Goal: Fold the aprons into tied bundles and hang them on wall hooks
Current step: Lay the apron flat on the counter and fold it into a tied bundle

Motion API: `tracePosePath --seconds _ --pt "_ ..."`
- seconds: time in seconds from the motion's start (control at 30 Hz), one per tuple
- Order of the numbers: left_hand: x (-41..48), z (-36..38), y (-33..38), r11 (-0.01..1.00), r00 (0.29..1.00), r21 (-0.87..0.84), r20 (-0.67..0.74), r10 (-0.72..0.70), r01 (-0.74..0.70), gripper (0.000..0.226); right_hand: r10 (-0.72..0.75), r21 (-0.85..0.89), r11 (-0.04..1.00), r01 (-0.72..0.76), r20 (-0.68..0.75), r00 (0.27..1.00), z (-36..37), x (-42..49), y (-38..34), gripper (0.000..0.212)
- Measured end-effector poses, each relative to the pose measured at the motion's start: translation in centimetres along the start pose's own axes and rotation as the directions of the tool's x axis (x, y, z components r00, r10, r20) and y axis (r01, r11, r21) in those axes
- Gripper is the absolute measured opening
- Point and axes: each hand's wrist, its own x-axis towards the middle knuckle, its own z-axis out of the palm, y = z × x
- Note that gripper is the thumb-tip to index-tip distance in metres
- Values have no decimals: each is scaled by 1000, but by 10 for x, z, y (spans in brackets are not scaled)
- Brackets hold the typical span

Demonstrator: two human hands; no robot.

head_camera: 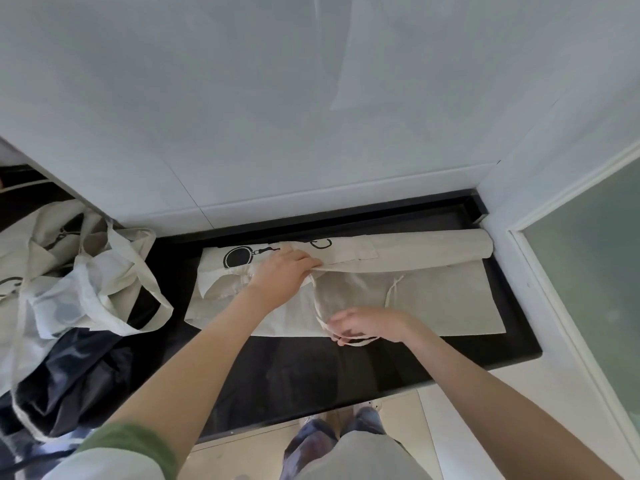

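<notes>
Mid-frame, my L hand fingers clamp the apron's rolled edge on the bench; R hand fingers pinch its tie string, lower centre.

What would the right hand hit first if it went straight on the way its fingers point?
The right hand, pinching a tie string, points left along the near edge of the apron. First in that line is the left forearm, though it may sit higher than the hand.
</notes>
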Motion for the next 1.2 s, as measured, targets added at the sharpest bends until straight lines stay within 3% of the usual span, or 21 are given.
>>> tracePosePath --seconds 0.07,0.13,0.2,0.3,0.33,0.37,0.47,0.53,0.57,0.63,0.7,0.77,0.87,0.93,1.03,1.1,1.2 --pt "-3 5 -2 1000 1000 4 -3 20 -20 27 9 318 948 -1 -25 1000 -11 -5 11 53" --pt "-7 12 -5 999 997 -10 -61 48 -48 23 34 617 784 62 -143 989 -26 -11 24 54" --pt "-11 17 -7 997 991 24 -105 79 -77 19 102 792 572 212 -326 940 -41 -17 41 52" --pt "-17 21 -8 985 988 103 -47 146 -140 29 256 827 63 559 -555 792 -61 -28 63 38" --pt "-18 24 -10 980 984 110 -37 173 -168 34 307 772 -31 634 -597 742 -66 -34 69 31" --pt "-21 26 -12 977 982 111 -22 186 -183 36 362 732 -50 679 -621 696 -69 -40 73 26" --pt "-25 26 -12 975 983 124 2 185 -184 35 506 706 68 705 -634 585 -66 -50 88 30" --pt "-24 18 -3 986 985 103 124 118 -131 30 564 706 151 692 -636 526 -59 -55 97 39" --pt "-23 11 3 992 963 109 267 34 -66 27 577 701 173 692 -641 506 -56 -57 101 40" --pt "-14 -1 14 985 851 171 512 -117 33 33 584 699 236 675 -657 477 -51 -59 107 38" --pt "-4 -8 27 976 771 196 606 -194 92 50 594 719 314 620 -658 462 -47 -59 114 42" --pt "6 -9 41 980 814 169 552 -179 101 57 618 746 372 552 -643 453 -45 -60 118 48" --pt "17 5 57 992 927 125 374 -27 -22 41 615 771 412 485 -629 475 -47 -60 124 48" --pt "19 26 68 986 907 120 418 53 -113 59 596 776 428 464 -628 500 -50 -61 125 43" --pt "19 58 83 978 831 147 555 39 -145 85 541 762 445 471 -648 537 -54 -65 123 35" --pt "22 75 83 975 808 179 590 0 -130 87 463 733 460 501 -680 569 -61 -68 120 30" --pt "28 86 77 973 830 226 549 -98 -34 82 319 648 535 542 -749 581 -75 -71 113 32"
